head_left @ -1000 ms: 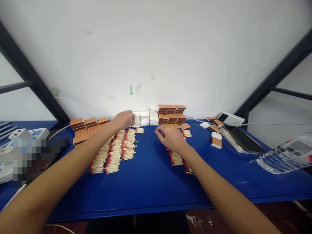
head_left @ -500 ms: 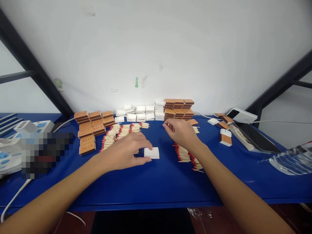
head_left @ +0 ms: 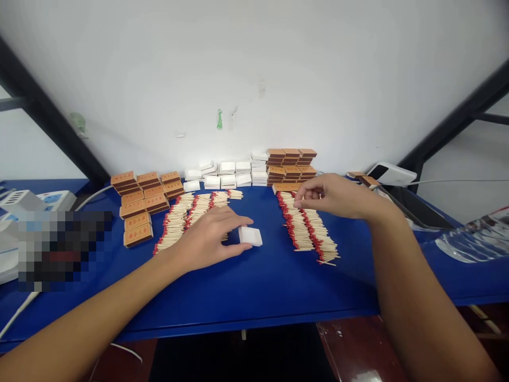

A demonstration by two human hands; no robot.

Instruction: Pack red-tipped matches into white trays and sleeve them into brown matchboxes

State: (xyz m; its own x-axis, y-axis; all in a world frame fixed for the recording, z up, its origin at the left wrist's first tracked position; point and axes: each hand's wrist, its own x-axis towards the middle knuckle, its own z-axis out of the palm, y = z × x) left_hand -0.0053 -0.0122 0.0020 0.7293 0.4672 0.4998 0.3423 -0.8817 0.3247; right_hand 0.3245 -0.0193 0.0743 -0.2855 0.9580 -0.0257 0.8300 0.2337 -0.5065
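Note:
My left hand (head_left: pixel 210 236) rests on the blue table (head_left: pixel 254 286), its fingers closed on a small white matchbox tray (head_left: pixel 251 236). Just behind and left of it lie rows of red-tipped matches (head_left: pixel 181 220). My right hand (head_left: pixel 338 196) is further back on the right, its fingertips pinched together at the far end of another row of matches (head_left: pixel 308 231). What the pinch holds looks like a few matches. More white trays (head_left: pixel 226 174) are piled by the wall.
Orange matchbox sleeves are stacked at the left (head_left: pixel 143 204) and at the back centre (head_left: pixel 291 163). A dark phone (head_left: pixel 415 209), a white power bank (head_left: pixel 392 172) and a clear plastic bag (head_left: pixel 473 239) lie at the right. A power strip (head_left: pixel 37 201) sits at the far left.
My left hand took a white tray from the pile by the wall and brought it to the table's middle. My right hand shifted right, uncovering the right row of matches.

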